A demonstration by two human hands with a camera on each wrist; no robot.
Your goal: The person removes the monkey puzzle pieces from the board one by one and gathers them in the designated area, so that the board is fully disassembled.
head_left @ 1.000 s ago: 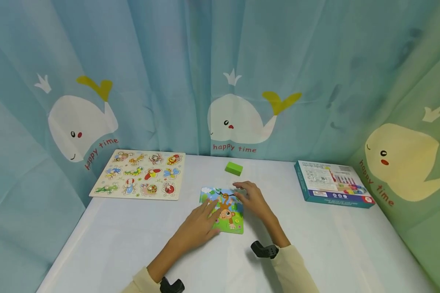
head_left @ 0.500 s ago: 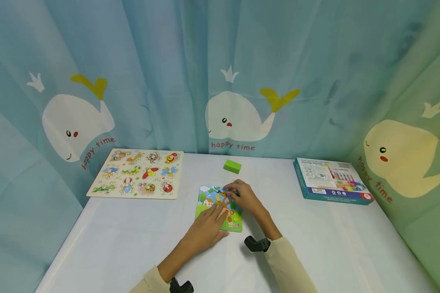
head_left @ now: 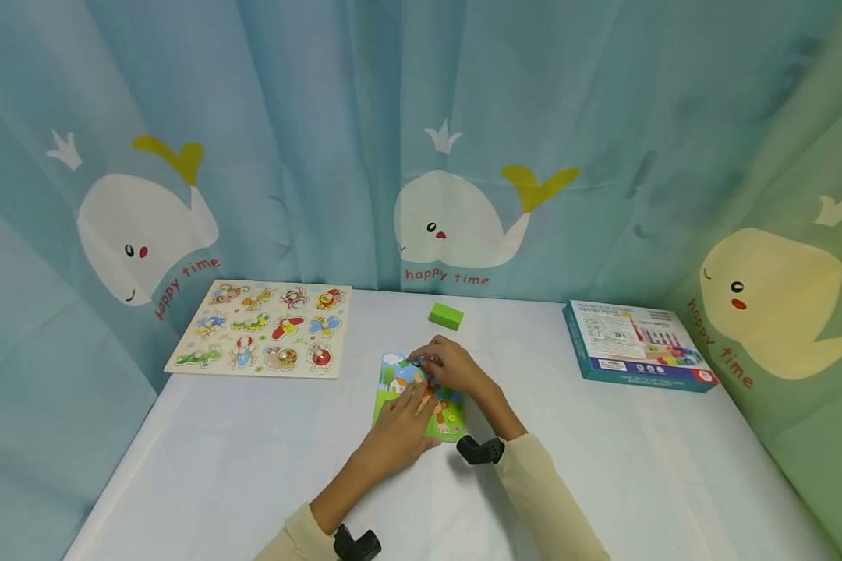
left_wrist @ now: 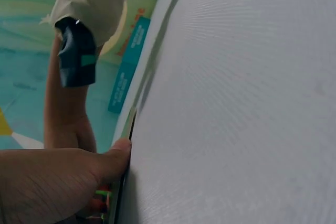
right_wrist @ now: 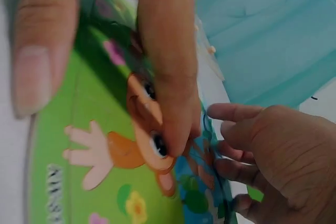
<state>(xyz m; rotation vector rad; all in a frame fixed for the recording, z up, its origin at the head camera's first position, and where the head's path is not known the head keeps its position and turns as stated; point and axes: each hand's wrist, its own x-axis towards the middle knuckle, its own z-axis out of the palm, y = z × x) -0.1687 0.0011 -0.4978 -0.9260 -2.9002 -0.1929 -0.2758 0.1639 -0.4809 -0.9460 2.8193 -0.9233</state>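
A thin monkey picture board (head_left: 386, 409) lies on the table in front of me, with a house, flowers and grass printed on it. My left hand (head_left: 398, 428) rests on its lower middle with fingers extended, covering part of the monkey. In the left wrist view, the left thumb (left_wrist: 116, 158) lies along the board's near edge. My right hand (head_left: 456, 368) is bent over the upper part of the board, its fingertips at the top edge. In the right wrist view, the right hand's fingers (right_wrist: 236, 169) touch the blue upper part, spread apart. Their exact contact is partly hidden.
A green block (head_left: 446, 316) lies behind the board. At the back left is a wooden insect peg puzzle (head_left: 260, 331). A teal-edged box (head_left: 638, 347) lies at the back right. Blue whale-print curtains (head_left: 323, 156) stand along the table's back and sides.
My right hand has moved left along the board's top edge, its fingers bending more. My left hand has shifted slightly right over the monkey and stays on the board.
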